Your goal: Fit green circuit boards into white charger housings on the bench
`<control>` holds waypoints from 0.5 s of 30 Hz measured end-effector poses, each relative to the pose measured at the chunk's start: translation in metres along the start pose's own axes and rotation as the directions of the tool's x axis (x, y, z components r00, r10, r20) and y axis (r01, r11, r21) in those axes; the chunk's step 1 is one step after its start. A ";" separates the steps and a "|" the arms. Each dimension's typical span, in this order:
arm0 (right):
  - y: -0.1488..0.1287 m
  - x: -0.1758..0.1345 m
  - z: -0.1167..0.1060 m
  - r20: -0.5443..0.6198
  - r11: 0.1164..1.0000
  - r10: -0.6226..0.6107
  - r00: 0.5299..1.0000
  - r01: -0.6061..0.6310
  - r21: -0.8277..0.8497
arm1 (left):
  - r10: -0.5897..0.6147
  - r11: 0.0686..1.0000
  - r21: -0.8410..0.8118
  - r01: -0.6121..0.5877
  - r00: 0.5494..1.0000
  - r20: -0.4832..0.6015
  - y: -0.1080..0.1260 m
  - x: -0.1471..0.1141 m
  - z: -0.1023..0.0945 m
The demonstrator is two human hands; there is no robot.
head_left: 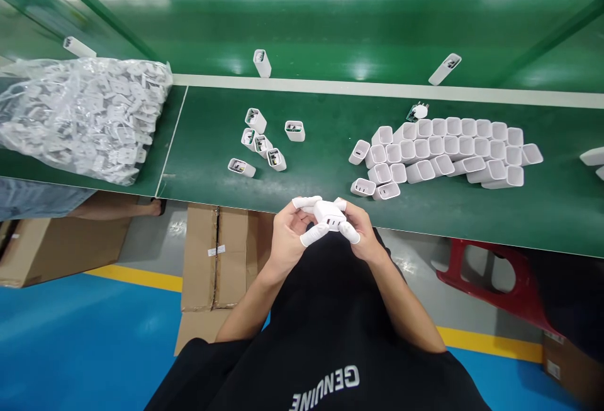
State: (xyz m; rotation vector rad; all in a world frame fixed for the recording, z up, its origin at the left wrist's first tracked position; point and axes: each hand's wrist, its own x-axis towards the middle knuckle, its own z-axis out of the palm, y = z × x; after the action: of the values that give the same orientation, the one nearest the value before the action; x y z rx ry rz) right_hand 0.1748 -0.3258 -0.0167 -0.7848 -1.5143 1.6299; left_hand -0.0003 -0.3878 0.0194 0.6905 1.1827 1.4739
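Observation:
Between both hands, at the near edge of the green bench, is a white charger housing (329, 212) with port slots facing me. My left hand (298, 230) grips its left side, white finger cots on the thumb and fingertips. My right hand (357, 230) pinches the right side, also with finger cots. Beyond on the right stand several rows of empty white charger shells (443, 145), tops open. To the left is a loose group of white shells with circuit boards inside (262, 145). A circuit board with a white plug piece (418, 111) lies behind the rows.
A clear plastic bag (89, 115) of small white parts fills the bench's left end. Single housings (262, 63) sit on the conveyor (330, 27) behind a pale rail. Below are cardboard boxes (214, 260) and a red stool (495, 279). Another person's arm (117, 204) shows at left.

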 end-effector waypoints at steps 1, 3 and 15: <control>0.000 -0.001 0.001 -0.016 1.000 0.002 1.000 -0.002 -0.002 | -0.005 1.000 -0.010 0.005 1.000 0.002 -0.001 0.000 0.001; -0.003 -0.003 0.001 -0.047 1.000 -0.002 0.999 0.001 -0.008 | -0.015 0.999 -0.034 0.015 1.000 0.008 0.000 -0.001 0.005; -0.122 0.075 -0.058 0.068 0.916 -0.295 0.953 0.302 -0.265 | 0.267 0.953 -0.195 -0.234 0.950 0.165 0.071 0.063 0.063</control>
State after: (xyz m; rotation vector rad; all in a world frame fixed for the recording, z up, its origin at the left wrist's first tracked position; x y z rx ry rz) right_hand 0.2002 -0.2311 0.1026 -0.6371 -1.8050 1.2264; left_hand 0.0128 -0.3038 0.0955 0.8646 0.8322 1.6595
